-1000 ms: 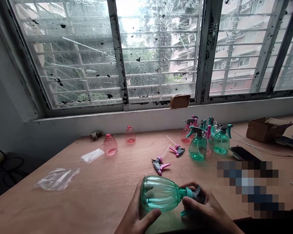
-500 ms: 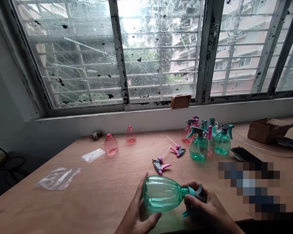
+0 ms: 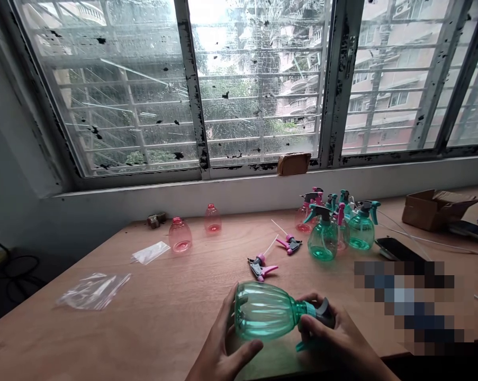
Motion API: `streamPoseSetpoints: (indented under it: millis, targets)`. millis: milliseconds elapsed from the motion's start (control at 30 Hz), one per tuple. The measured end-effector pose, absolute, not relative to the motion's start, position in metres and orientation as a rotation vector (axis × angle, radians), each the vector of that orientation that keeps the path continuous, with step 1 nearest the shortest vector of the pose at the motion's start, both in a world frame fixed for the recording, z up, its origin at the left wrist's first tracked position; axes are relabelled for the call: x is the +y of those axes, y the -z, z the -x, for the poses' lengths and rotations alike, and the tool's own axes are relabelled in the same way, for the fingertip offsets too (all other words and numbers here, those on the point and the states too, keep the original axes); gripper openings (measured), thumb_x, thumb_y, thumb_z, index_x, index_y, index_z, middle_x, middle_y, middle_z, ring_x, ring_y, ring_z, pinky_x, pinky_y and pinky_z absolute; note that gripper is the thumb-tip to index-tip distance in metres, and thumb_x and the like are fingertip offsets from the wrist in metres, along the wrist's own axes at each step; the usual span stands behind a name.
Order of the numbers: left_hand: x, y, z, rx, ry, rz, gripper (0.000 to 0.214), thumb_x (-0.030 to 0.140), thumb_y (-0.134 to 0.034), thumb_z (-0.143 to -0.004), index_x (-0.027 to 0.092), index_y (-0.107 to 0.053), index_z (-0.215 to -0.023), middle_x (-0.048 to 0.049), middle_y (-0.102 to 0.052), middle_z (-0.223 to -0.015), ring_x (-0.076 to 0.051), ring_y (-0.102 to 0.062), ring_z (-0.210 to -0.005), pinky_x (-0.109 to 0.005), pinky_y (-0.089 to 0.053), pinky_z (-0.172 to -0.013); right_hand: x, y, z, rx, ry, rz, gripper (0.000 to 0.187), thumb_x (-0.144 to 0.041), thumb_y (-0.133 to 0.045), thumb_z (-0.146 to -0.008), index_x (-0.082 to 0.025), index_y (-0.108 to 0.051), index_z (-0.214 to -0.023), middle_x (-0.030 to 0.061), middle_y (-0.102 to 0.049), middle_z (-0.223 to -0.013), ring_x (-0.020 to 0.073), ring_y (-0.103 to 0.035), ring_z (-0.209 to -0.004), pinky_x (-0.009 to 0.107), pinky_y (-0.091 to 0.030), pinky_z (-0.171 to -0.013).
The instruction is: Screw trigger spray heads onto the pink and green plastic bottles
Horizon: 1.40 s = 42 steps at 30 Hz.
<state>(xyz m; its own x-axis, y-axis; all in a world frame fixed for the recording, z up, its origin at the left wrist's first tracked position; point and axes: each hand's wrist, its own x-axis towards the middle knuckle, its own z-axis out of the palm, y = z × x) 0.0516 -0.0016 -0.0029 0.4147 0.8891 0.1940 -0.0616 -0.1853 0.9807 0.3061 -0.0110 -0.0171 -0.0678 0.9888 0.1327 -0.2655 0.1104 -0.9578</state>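
Observation:
A clear green spray bottle (image 3: 264, 311) lies on its side just above the wooden table (image 3: 163, 312), near the front edge. My left hand (image 3: 218, 346) wraps round its rounded body, thumb in front. My right hand (image 3: 336, 338) closes on the grey and teal trigger head (image 3: 320, 312) at the bottle's neck.
Two pink trigger heads (image 3: 262, 267) lie loose behind the bottle. Several finished green and pink sprayers (image 3: 334, 225) stand at the back right. Two pink headless bottles (image 3: 180, 235) stand at the back left, plastic bags (image 3: 93, 290) to the left, a phone (image 3: 393, 248) and cardboard box (image 3: 435, 209) right.
The bottle has turned slightly in my hands and shifted a little; both hands keep their hold. Nothing else on the table moved.

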Motion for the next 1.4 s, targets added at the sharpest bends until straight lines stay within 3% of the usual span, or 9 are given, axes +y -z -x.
streamPoseSetpoints:
  millis: [133, 333, 500, 600, 967, 1200, 1400]
  targets:
    - [0.000, 0.009, -0.050, 0.804, -1.037, -1.595, 0.091, 0.041, -0.074, -0.083, 0.028, -0.020, -0.155, -0.0118, -0.034, -0.161, -0.033, -0.030, -0.148, -0.050, -0.012, -0.124, -0.011, 0.017, -0.305, -1.135, -1.264, 0.898, 0.040, -0.045, -0.083, -0.071, -0.016, -0.066, -0.093, -0.0001, -0.070, -0.059, 0.0178, -0.065, -0.053, 0.028, -0.050, -0.053]
    - [-0.005, -0.002, -0.051, 0.806, -1.021, -1.502, 0.085, 0.046, -0.070, -0.086, 0.024, -0.025, -0.154, -0.0129, -0.036, -0.161, -0.033, -0.033, -0.147, -0.049, -0.018, -0.123, -0.013, 0.015, -0.303, -1.125, -1.271, 0.921, 0.042, -0.049, -0.083, -0.068, -0.018, -0.065, -0.090, -0.0008, -0.068, -0.059, 0.0189, -0.065, -0.053, 0.030, -0.052, -0.053]
    - [-0.009, -0.014, -0.054, 0.782, -1.020, -1.473, 0.075, 0.050, -0.065, -0.088, 0.024, -0.033, -0.151, -0.0123, -0.045, -0.155, -0.034, -0.038, -0.144, -0.048, -0.030, -0.120, -0.014, 0.016, -0.304, -1.126, -1.284, 0.906, 0.041, -0.048, -0.083, -0.069, -0.018, -0.065, -0.090, -0.0013, -0.069, -0.059, 0.0190, -0.065, -0.053, 0.029, -0.052, -0.053]
    - [-0.011, -0.016, -0.054, 0.798, -1.038, -1.478, 0.072, 0.047, -0.064, -0.090, 0.025, -0.033, -0.151, -0.0104, -0.044, -0.157, -0.031, -0.034, -0.147, -0.046, -0.027, -0.121, -0.013, 0.016, -0.304, -1.135, -1.278, 0.896, 0.038, -0.045, -0.083, -0.071, -0.018, -0.065, -0.090, -0.0008, -0.070, -0.059, 0.0187, -0.065, -0.053, 0.029, -0.052, -0.053]
    - [-0.008, -0.004, -0.051, 0.755, -0.995, -1.439, 0.090, 0.044, -0.072, -0.085, 0.027, -0.019, -0.156, -0.0103, -0.036, -0.161, -0.033, -0.034, -0.146, -0.044, -0.025, -0.121, -0.013, 0.017, -0.306, -1.169, -1.272, 0.873, 0.036, -0.042, -0.082, -0.075, -0.016, -0.064, -0.092, -0.0004, -0.070, -0.059, 0.0167, -0.065, -0.053, 0.027, -0.050, -0.052]
    - [-0.007, -0.017, -0.055, 0.730, -0.991, -1.479, 0.077, 0.050, -0.071, -0.083, 0.027, -0.039, -0.149, -0.0103, -0.047, -0.155, -0.037, -0.035, -0.145, -0.048, -0.030, -0.119, -0.013, 0.017, -0.307, -1.155, -1.286, 0.850, 0.036, -0.041, -0.082, -0.075, -0.016, -0.064, -0.092, -0.0007, -0.070, -0.059, 0.0164, -0.065, -0.054, 0.027, -0.053, -0.053]
    - [-0.006, -0.016, -0.053, 0.793, -1.013, -1.531, 0.067, 0.051, -0.062, -0.089, 0.026, -0.042, -0.147, -0.0095, -0.049, -0.153, -0.035, -0.037, -0.144, -0.048, -0.026, -0.121, -0.012, 0.016, -0.307, -1.170, -1.291, 0.850, 0.034, -0.040, -0.082, -0.075, -0.016, -0.065, -0.092, -0.0006, -0.071, -0.059, 0.0156, -0.065, -0.054, 0.026, -0.053, -0.053]
